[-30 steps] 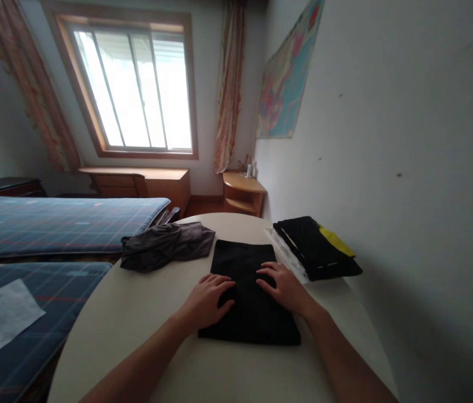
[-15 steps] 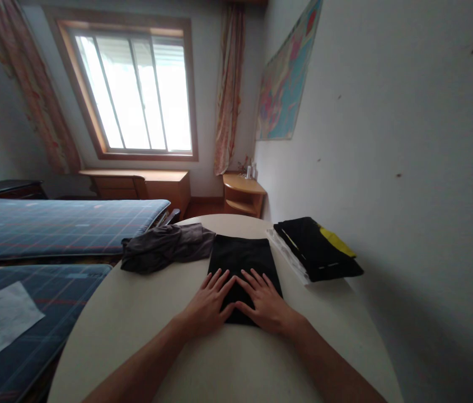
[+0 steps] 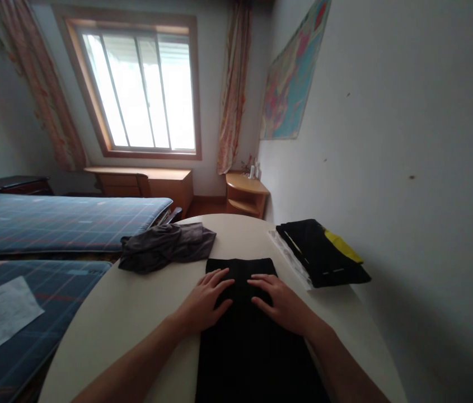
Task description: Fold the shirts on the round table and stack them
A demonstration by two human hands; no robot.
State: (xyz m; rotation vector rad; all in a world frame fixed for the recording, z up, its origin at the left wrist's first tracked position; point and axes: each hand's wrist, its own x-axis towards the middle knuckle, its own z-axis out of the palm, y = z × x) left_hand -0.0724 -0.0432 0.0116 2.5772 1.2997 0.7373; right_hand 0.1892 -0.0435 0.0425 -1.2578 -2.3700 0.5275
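Observation:
A black cloth garment [image 3: 257, 358] lies flat down the middle of the round table, running out of view at the bottom. My left hand [image 3: 205, 302] rests on its left side near the far end, fingers apart. On the right side my right hand [image 3: 284, 305] lies palm down with its fingers spread. Neither hand grips the fabric. Beyond my left hand, a crumpled dark grey cloth [image 3: 167, 249] sits by the table's far left edge. A stack of folded black clothes [image 3: 320, 252], with a yellow part, lies at the right on something white.
The pale round table [image 3: 135, 324] stands against a white wall [image 3: 408, 112] on the right. At the left are two plaid mattresses [image 3: 64, 224], one bearing a sheet of paper [image 3: 5, 316]. A wooden corner shelf [image 3: 248, 184] and a desk [image 3: 169, 176] stand beyond.
The black garment lay as a short folded piece; it now stretches toward me past the view's bottom, its far edge nearer. My hands have moved farther apart.

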